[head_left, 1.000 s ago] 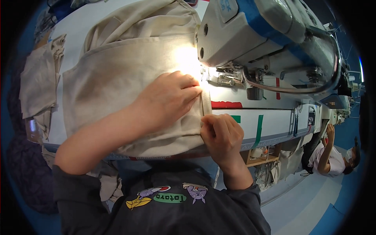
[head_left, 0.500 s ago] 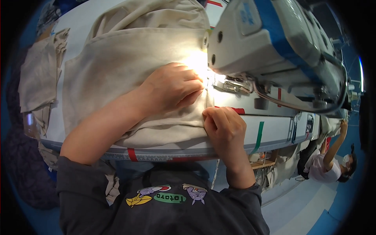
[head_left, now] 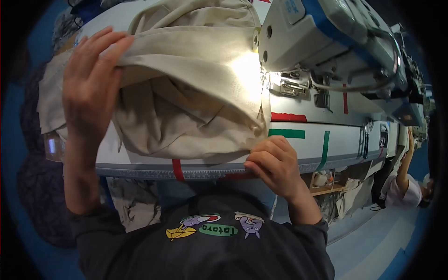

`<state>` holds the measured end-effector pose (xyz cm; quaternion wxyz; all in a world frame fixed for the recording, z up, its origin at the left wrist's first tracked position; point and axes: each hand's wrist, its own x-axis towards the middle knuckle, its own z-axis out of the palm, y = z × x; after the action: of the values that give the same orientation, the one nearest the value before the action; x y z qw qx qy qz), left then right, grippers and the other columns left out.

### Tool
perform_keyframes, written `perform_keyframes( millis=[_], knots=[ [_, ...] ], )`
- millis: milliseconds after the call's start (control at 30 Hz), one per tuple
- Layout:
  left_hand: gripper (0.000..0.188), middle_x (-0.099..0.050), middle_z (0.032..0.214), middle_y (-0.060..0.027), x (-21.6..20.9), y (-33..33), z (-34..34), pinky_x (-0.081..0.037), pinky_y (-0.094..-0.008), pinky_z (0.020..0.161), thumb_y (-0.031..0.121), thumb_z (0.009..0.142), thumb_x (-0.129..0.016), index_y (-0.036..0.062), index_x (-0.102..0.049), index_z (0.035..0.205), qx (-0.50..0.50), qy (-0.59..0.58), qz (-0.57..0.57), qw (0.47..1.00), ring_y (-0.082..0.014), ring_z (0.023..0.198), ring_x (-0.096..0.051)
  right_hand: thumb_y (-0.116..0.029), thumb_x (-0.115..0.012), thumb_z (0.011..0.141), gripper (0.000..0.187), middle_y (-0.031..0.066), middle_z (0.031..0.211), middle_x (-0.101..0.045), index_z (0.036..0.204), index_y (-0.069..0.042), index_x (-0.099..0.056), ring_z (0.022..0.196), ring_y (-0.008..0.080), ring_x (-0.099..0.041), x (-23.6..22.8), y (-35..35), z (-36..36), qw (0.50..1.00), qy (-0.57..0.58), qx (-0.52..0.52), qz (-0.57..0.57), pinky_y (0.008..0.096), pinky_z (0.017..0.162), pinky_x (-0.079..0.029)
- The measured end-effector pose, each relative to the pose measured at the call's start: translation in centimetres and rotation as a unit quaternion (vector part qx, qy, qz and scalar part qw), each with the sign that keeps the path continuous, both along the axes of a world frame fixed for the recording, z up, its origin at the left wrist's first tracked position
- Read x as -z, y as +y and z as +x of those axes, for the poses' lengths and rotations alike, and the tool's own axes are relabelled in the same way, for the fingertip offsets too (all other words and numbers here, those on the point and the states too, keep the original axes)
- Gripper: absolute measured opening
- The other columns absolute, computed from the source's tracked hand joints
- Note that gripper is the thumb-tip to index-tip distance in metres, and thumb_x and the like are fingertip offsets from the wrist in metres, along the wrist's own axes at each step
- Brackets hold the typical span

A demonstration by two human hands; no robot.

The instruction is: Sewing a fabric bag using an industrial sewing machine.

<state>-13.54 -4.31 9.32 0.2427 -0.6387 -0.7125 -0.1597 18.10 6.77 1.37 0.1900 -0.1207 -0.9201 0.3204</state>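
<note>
Two hands work the beige fabric (head_left: pixel 196 93): the right hand (head_left: pixel 275 165) curls over the table edge (head_left: pixel 140 169), pinching the near hem, the left hand (head_left: pixel 91 79) grips a lifted fold. Better to keep layers flat toward the sewing machine (head_left: pixel 326 42) beyond

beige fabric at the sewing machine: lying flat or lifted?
Lifted. The left hand holds up the top layer of the beige fabric, exposing creased layers beneath; the right hand rests at the table edge.
</note>
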Motion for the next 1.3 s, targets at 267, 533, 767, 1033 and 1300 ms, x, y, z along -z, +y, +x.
perform_keyframes(
  millis=[267, 533, 767, 1033, 1300],
  knots=[
    [0.030, -0.068, 0.103, -0.0074, 2.6, 0.4, 5.9, -0.054, -0.0363, 0.082, 0.019, 0.079, -0.071, 0.0060, -0.070, 0.106, 0.290, -0.022, -0.013, 0.957, -0.0238, 0.095, -0.065, -0.016, -0.073, 0.082, 0.028, 0.0152, 0.091, -0.065, 0.101, 0.001, -0.062, 0.077, 0.0345, -0.064, -0.4, 0.3, -4.1, 0.973, -0.053, 0.153, -0.162, 0.0388, 0.069, -0.052],
    [0.037, -0.063, 0.109, -0.0108, 3.7, -3.4, 7.3, -0.054, -0.0351, 0.072, 0.039, 0.087, -0.065, 0.0042, -0.067, 0.098, 0.115, -0.023, -0.314, 0.942, -0.0237, 0.095, -0.065, -0.008, -0.070, 0.078, 0.016, 0.0086, 0.094, -0.063, 0.094, -0.005, -0.066, 0.084, 0.0264, -0.064, 0.2, -3.0, 2.5, 0.986, -0.068, -0.078, -0.131, 0.0377, 0.071, -0.052],
    [0.028, -0.067, 0.102, -0.0076, 1.9, 0.5, 10.5, -0.053, -0.0379, 0.079, 0.015, 0.081, -0.068, 0.0047, -0.066, 0.107, 0.251, -0.084, -0.060, 0.963, -0.0284, 0.089, -0.065, 0.001, -0.072, 0.072, 0.021, 0.0063, 0.098, -0.069, 0.093, -0.004, -0.069, 0.086, 0.0252, -0.068, 1.4, -3.8, 2.7, 0.997, -0.003, -0.041, -0.067, 0.0337, 0.070, -0.055],
    [0.035, -0.061, 0.099, -0.0091, 8.6, 6.1, 11.3, -0.053, -0.0376, 0.077, 0.008, 0.079, -0.068, 0.0065, -0.063, 0.114, 0.282, -0.123, -0.152, 0.939, -0.0273, 0.091, -0.064, 0.000, -0.071, 0.069, 0.025, 0.0047, 0.095, -0.068, 0.093, -0.006, -0.070, 0.079, 0.0227, -0.066, 0.9, -4.0, 3.2, 0.999, 0.019, 0.036, 0.016, 0.0306, 0.064, -0.054],
    [0.029, -0.060, 0.100, -0.0071, 9.3, 5.3, 13.1, -0.052, -0.0347, 0.077, 0.005, 0.080, -0.067, 0.0052, -0.066, 0.109, 0.171, -0.362, -0.192, 0.896, -0.0250, 0.088, -0.063, -0.006, -0.068, 0.071, 0.025, 0.0007, 0.097, -0.065, 0.096, -0.010, -0.068, 0.076, 0.0175, -0.064, 1.5, -1.9, 4.2, 0.997, 0.045, 0.005, 0.070, 0.0297, 0.059, -0.054]
  ],
)
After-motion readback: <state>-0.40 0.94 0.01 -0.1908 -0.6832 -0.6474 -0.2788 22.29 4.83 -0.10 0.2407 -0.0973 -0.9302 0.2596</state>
